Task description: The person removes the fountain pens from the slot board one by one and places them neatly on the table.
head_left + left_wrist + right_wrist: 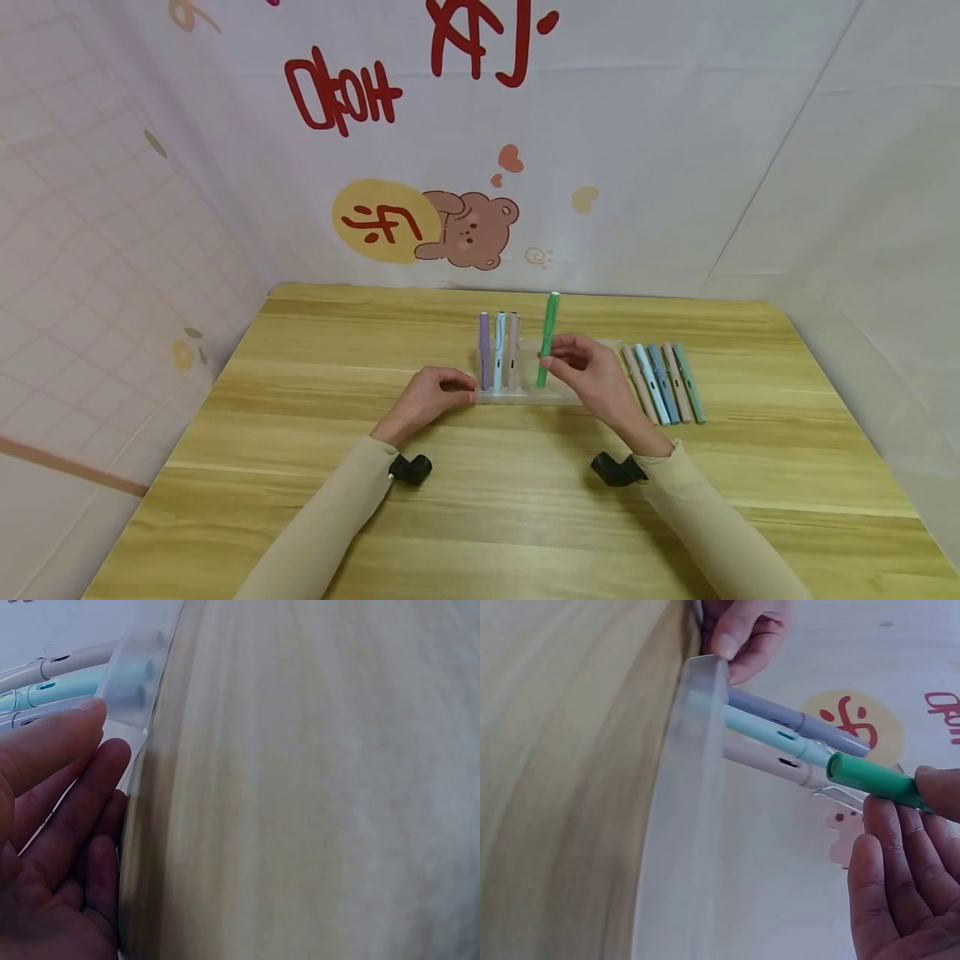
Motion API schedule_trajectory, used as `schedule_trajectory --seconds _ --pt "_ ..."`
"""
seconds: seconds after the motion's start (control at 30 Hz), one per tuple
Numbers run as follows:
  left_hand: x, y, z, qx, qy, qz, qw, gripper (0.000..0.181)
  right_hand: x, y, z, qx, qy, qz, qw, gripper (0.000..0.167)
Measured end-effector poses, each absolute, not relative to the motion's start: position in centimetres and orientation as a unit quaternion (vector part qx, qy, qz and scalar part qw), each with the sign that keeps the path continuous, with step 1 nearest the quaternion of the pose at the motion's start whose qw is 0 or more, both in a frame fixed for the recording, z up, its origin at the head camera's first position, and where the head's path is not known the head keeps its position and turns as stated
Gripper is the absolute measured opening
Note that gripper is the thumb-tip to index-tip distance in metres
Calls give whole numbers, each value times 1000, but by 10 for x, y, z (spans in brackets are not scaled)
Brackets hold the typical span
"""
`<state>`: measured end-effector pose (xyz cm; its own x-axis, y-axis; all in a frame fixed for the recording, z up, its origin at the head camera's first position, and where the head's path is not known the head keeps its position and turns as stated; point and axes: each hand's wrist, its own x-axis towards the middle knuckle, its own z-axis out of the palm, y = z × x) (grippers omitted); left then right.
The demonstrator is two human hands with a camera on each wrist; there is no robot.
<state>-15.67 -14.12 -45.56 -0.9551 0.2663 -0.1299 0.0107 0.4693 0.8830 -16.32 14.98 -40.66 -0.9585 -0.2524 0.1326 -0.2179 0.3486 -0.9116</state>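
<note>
My right hand [600,392] pinches a green pen [551,321] between thumb and fingers, nearly upright. In the right wrist view the pen's lower end hangs free, apart from the frosted clear pen stand [679,825]. A purple pen [484,354], a light blue pen [498,358] and a pinkish-beige pen [513,354] stand in a row at the stand's left part. My left hand [429,396] grips the left end of the stand with thumb and fingertips, beside the purple pen.
To the right of the stand, several pens lie side by side on the wooden table [495,517], among them a light blue pen [651,383] and a green-grey pen [690,383]. A white printed cloth [637,125] hangs behind the table's back edge.
</note>
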Motion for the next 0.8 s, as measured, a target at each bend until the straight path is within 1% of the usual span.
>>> schedule_trajectory --seconds 0.47,0.8 --pt "-157 -140 -454 81 849 508 125 13 -152 165 -387 -148 817 -558 -9 31" --pt "-157 -140 -454 79 851 505 124 12 -146 181 -380 -146 818 -555 -27 31"
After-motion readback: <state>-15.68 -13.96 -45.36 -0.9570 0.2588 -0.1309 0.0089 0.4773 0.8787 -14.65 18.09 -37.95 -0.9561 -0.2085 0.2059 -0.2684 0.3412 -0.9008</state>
